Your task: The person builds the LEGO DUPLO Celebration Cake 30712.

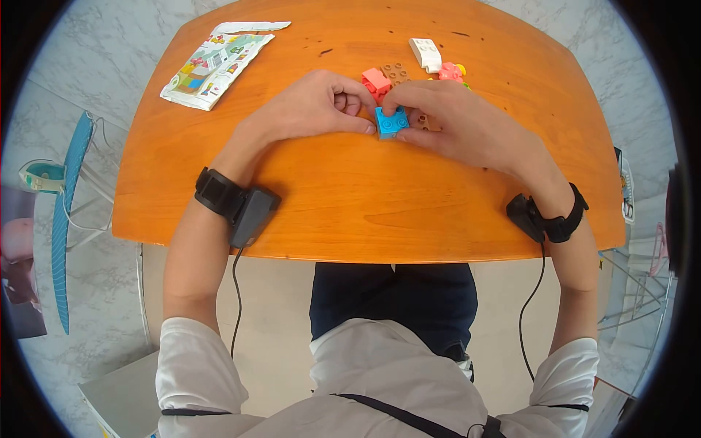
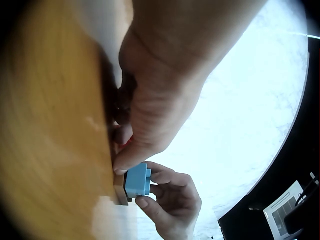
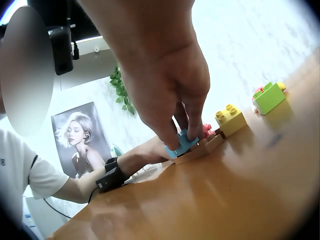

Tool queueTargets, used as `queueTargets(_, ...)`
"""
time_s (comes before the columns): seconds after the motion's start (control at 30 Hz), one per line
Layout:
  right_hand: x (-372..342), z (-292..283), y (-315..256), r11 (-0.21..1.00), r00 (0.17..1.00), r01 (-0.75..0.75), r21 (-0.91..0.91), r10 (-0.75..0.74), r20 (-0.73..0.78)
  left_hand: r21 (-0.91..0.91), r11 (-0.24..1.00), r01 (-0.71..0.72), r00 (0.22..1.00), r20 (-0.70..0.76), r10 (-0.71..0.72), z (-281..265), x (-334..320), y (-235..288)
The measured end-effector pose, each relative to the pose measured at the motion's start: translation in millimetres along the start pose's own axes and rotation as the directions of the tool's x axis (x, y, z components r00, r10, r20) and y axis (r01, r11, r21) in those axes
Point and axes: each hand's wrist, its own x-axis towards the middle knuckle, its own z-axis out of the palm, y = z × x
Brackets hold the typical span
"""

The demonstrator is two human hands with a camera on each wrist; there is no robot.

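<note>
Your right hand point(image 1: 464, 120) pinches the blue block point(image 1: 392, 125) on the brown plate point(image 1: 396, 73), seating unclear, your left hand point(image 1: 314, 106) curls at nine o'clock, its grip impossible to tell, and the work looks partway: red block point(image 1: 376, 84) apparently placed at eleven o'clock, white block point(image 1: 426, 53) loose at one.

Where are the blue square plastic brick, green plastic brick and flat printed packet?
Blue square plastic brick point(image 1: 393, 125): head view, studded top.
Green plastic brick point(image 3: 270, 99): right wrist view, side face.
Flat printed packet point(image 1: 217, 68): head view, printed face.
</note>
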Motion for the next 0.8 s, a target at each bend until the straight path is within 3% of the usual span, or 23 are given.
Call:
queueTargets(0.17,-1,-1,-1,0.996,0.999,-0.033,0.088,0.035,-0.018,0.027,0.999,0.020,0.999,0.034,-0.021,-2,0,-1)
queueTargets(0.23,-1,1,1,1.000,0.996,-0.025,-0.014,0.024,-0.084,0.035,0.999,0.015,0.999,0.040,-0.016,-2,1,-2)
queueTargets(0.43,-2,-3,-2,1.000,0.999,-0.005,-0.008,0.005,0.033,0.007,1.000,-0.019,1.000,0.001,0.019,-1,2,-6)
queueTargets(0.8,-12,0,-6,1.000,1.000,0.010,-0.014,-0.010,-0.003,0.041,0.999,-0.028,0.999,0.018,0.027,-2,1,-3)
